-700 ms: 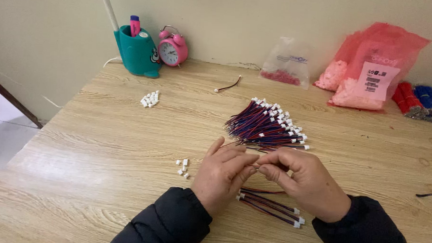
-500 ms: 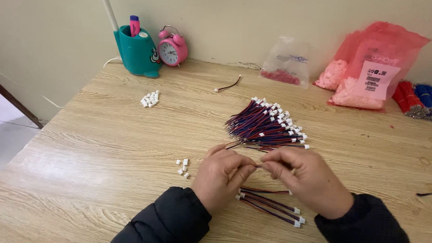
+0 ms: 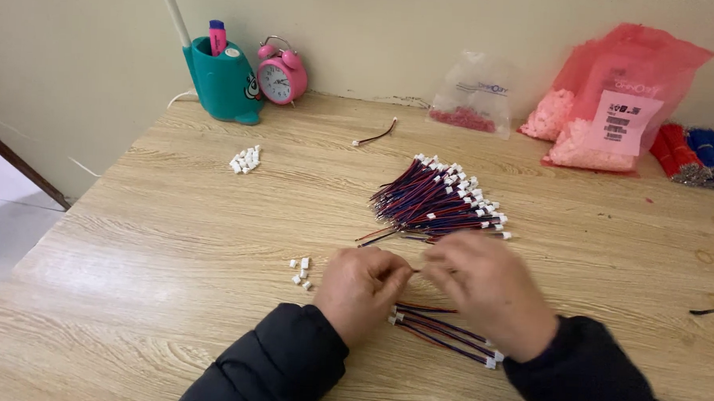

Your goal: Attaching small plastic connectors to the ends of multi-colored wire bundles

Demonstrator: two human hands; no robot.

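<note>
Evidently both hands, left hand [image 3: 359,289] and right hand [image 3: 488,288], pinched perhaps one wire together; few finished wires [image 3: 445,334] lay at six o'clock, the big bundle [image 3: 436,202] at twelve remained.

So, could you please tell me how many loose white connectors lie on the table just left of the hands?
4 small white connectors lie clustered on the table, just left of the left hand. More could be hidden under the hands. A separate larger pile sits farther back.
</note>
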